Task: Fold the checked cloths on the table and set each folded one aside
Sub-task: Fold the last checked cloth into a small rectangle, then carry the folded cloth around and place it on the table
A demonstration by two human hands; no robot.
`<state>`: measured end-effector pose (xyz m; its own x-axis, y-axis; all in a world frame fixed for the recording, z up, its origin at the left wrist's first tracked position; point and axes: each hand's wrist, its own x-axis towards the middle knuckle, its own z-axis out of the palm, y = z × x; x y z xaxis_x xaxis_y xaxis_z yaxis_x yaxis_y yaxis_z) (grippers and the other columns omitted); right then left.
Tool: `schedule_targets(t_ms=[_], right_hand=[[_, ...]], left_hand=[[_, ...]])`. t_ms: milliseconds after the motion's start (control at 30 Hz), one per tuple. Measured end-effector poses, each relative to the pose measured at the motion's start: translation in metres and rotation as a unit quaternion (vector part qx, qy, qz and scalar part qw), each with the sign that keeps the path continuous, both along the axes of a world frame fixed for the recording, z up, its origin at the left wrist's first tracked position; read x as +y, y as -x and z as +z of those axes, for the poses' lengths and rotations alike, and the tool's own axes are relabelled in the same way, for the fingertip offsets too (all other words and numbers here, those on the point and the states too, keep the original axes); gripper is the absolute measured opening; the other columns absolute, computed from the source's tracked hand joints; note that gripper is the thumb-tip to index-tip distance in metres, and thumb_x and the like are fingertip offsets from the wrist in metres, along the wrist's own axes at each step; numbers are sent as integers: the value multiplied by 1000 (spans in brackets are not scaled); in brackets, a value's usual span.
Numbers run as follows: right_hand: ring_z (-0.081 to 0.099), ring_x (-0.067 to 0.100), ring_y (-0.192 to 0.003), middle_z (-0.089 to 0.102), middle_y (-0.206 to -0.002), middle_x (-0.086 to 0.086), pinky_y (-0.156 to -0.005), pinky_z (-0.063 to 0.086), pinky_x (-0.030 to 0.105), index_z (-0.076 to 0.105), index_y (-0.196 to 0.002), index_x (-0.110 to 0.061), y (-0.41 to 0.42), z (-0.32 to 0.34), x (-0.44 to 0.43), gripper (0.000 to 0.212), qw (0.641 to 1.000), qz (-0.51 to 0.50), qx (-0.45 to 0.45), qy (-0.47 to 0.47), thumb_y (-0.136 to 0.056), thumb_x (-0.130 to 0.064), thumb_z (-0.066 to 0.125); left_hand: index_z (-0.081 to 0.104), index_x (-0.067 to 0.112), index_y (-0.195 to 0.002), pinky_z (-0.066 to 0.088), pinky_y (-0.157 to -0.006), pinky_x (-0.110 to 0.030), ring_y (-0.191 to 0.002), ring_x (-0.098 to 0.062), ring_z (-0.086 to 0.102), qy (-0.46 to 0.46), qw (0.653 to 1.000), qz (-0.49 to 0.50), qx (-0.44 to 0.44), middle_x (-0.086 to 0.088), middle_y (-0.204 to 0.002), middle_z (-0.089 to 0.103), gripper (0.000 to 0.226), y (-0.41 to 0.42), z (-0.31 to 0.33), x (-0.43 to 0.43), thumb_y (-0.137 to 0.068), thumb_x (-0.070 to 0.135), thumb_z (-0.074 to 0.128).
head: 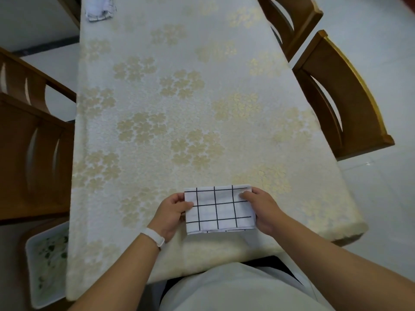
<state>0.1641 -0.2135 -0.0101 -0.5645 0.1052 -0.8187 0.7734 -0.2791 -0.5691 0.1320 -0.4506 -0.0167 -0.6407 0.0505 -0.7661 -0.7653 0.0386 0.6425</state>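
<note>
Table [202,97]: two cloths [220,209] [100,12], two hands [173,212] [262,209].

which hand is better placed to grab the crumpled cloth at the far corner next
Left, probably. The crumpled cloth lies at the far left corner of the table, on the same side as the left hand; the right hand would have to reach across. Both now grip the folded cloth.
</note>
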Motion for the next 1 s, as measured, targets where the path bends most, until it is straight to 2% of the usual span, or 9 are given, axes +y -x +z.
schedule_targets(t_ms=[100, 233, 433, 533, 767, 1000], right_hand=[[67, 46, -94, 69, -103, 26, -77, 53, 66, 62, -107, 1, -7, 3, 10, 20, 999, -31, -15, 22, -89, -7, 60], [67, 44, -96, 70, -105, 24, -78, 55, 63, 63, -109, -2, -14, 9, 26, 21, 998, -47, -7, 44, -89, -6, 59], [69, 36, -96, 73, -104, 17, -85, 56, 50, 66, -108, -7, -21, 25, 52, 21, 998, -11, 47, 49, -91, -1, 54], [68, 32, -93, 71, -106, 16, -78, 57, 43, 64, -109, -5, -25, 30, 64, 23, 998, 7, 49, 39, -91, 2, 51], [68, 33, -93, 71, -101, 16, -85, 57, 50, 62, -107, -2, -32, 45, 80, 20, 997, 21, 71, 19, -91, 2, 50], [69, 29, -85, 70, -99, 16, -69, 59, 41, 60, -105, -1, -53, 59, 71, 15, 995, -4, 93, -34, -92, 0, 53]], left_hand=[[63, 4, -106, 57, -75, -42, -83, -28, 68, -14, 1000, 20, -5, -15, -99, 71, 19, -8, 6, 14, -90, -3, 57], [64, 3, -105, 57, -79, -49, -86, -33, 69, -25, 999, 42, -7, -19, -102, 72, 17, -17, 13, 32, -90, -1, 58], [64, 5, -102, 56, -71, -46, -85, -35, 68, -23, 996, 84, 24, -21, -100, 71, 14, -21, 30, 57, -89, 0, 59], [64, 6, -103, 56, -69, -46, -83, -35, 68, -16, 994, 97, 38, -20, -98, 72, 14, -22, 37, 67, -91, 1, 57], [62, 5, -107, 57, -71, -47, -85, -36, 67, -36, 991, 119, 55, -21, -102, 70, 18, -31, 54, 84, -91, 0, 55], [61, 5, -104, 57, -69, -46, -83, -36, 67, -68, 991, 99, 59, -22, -101, 70, 17, -38, 69, 85, -91, -2, 54]])
